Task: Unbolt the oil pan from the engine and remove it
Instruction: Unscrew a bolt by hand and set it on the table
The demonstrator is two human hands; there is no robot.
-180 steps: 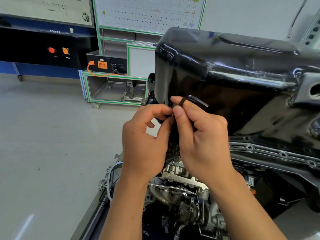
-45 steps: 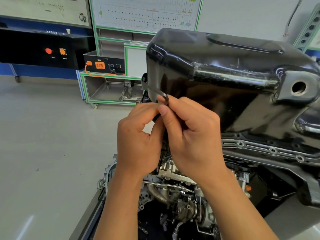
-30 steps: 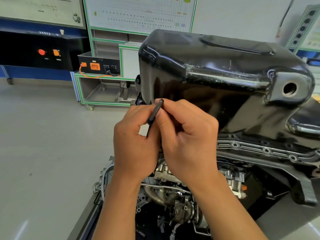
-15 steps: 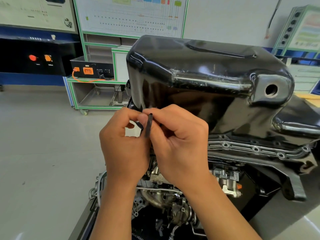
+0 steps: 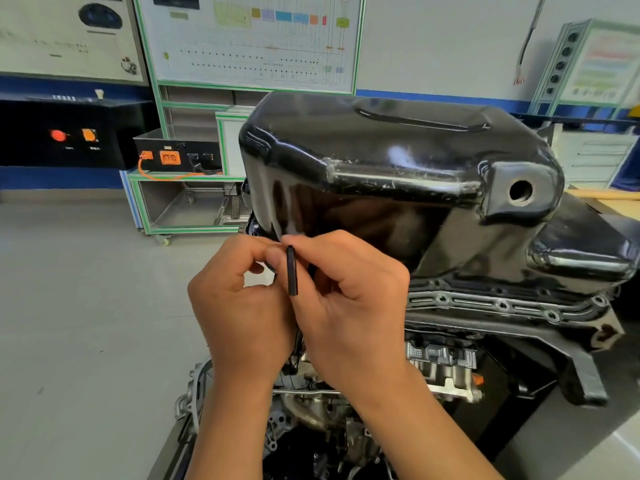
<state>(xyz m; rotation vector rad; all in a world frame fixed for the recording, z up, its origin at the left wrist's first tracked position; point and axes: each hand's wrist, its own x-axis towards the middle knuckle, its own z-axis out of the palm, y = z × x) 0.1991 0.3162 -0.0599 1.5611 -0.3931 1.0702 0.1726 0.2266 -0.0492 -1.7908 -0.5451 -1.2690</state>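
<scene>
A glossy black oil pan sits upside-down on top of the engine, with a round drain hole at its right end. Its bolt flange runs along the right side. My two hands meet at the pan's near left corner. My right hand pinches a short black hex key, which stands nearly upright between the hands. My left hand has its fingers curled, with the thumb tip against the key's upper end. The bolt under the key is hidden by my fingers.
A green-framed training cart with an orange-socket box stands behind on the left. A black console with two lit buttons is at far left. Grey floor lies left of the engine stand. Cabinets stand at the right rear.
The hex key has swung from pointing right, round to the left, to nearly upright as my fingers turn it. The view has shifted, so the pan sits further right.
</scene>
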